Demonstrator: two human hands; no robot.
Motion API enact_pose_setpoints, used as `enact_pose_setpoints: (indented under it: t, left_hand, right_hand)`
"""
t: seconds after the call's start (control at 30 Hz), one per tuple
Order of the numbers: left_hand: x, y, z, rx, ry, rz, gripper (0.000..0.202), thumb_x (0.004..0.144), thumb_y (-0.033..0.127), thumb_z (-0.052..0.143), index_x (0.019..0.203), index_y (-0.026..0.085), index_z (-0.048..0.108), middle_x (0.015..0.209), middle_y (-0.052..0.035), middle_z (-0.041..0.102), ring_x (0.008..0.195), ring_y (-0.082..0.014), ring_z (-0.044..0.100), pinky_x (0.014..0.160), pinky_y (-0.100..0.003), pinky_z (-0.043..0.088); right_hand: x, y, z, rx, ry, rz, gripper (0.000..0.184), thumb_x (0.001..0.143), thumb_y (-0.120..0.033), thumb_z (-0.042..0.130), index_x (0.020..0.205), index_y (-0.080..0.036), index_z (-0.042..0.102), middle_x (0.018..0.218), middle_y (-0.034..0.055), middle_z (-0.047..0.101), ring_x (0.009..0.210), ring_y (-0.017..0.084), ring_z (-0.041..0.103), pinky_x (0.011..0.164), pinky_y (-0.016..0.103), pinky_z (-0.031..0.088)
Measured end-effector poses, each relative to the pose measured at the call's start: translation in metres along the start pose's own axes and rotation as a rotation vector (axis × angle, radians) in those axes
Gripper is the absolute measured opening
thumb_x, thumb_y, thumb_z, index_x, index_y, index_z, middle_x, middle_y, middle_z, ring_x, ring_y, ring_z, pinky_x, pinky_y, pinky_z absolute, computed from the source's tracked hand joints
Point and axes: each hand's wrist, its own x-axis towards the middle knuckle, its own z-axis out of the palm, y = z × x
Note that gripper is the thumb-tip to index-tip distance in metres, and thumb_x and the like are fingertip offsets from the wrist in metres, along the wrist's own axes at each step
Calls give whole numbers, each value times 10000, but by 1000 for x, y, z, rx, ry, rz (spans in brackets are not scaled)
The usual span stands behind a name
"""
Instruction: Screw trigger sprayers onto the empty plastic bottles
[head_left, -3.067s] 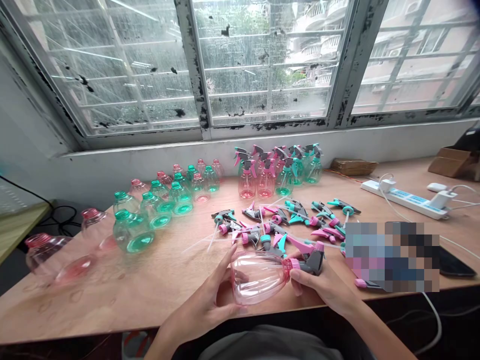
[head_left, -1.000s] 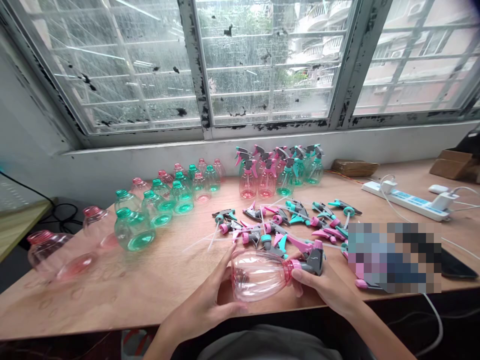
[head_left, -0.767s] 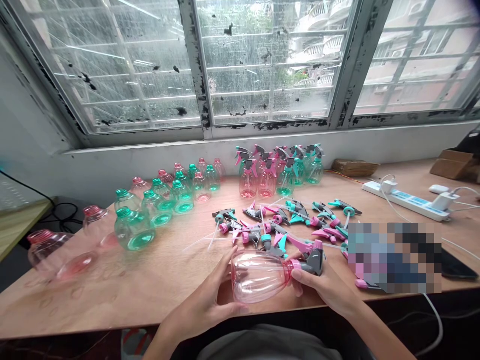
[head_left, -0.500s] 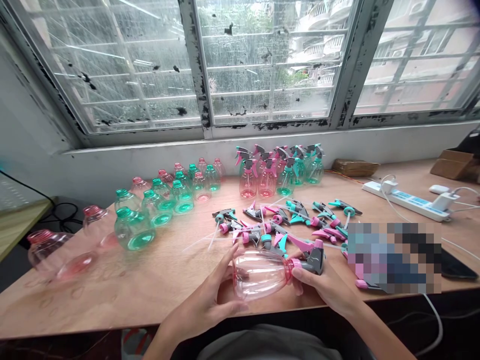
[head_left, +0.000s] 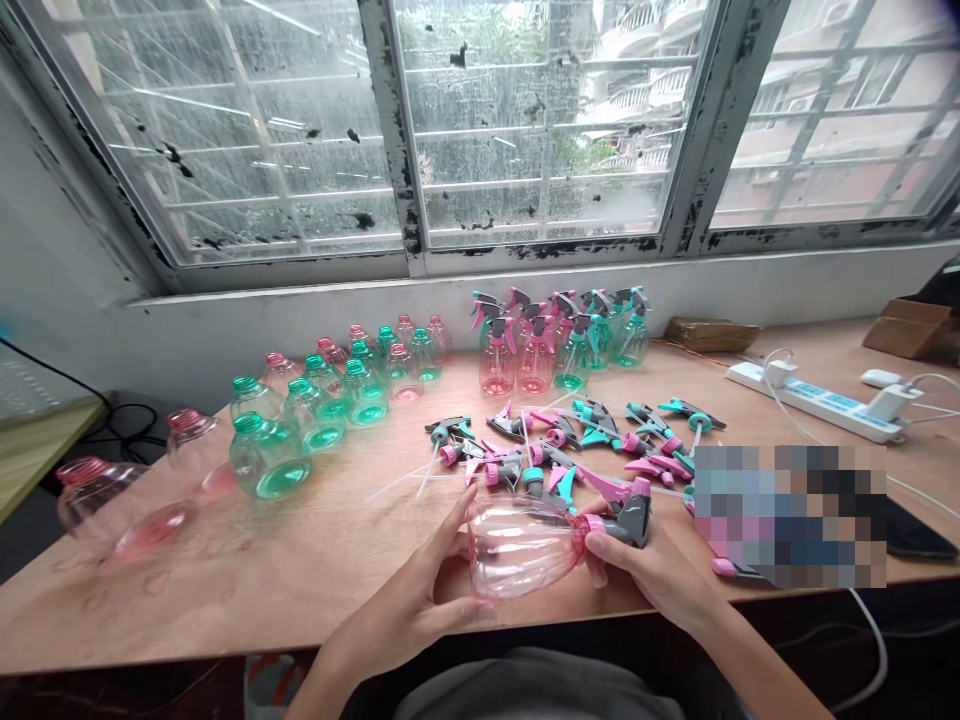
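Note:
A clear pink spray bottle lies on its side in my hands, just above the table's front edge. Around its base curl the fingers and thumb of my left hand. My right hand pinches the pink collar at the neck, with the thumb on top. The grey and pink trigger head sits on the neck and points right. Just behind the bottle lie several loose trigger heads, pink and teal, some with thin clear tubes.
Several open pink and green bottles stand at the left. Spray bottles with heads fitted stand by the wall. To the right are a white power strip, a brown paper packet, a cardboard box and a blurred patch.
Hands and bottle stay nearly in place; the bottle shifts very slightly right and seems turned a little. Nothing was let go.

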Motion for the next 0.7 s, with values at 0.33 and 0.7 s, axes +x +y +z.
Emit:
enact_pose_setpoints:
  t: [0.33,0.7]
  left_hand:
    - [3,9,1,-30,-46,-5,980,914,178,720,1659,369,112,1765,-20,140,1601,-339,195,1299,-492,246]
    - [3,5,1,-7,-20,5,972,938,262,715,1660,371,74,1627,-87,431,1394,-308,515,1231,-478,360]
  right_hand:
    - [0,3,-1,20,-6,2,365,892,-489,792,1004,-173,646,605,-11,687,579,178,596,619,308,451]
    - [0,7,-4,19,2,-5,367,900,-491,786,1018,-173,649,611,-13,693,581,163,595,613,290,458]
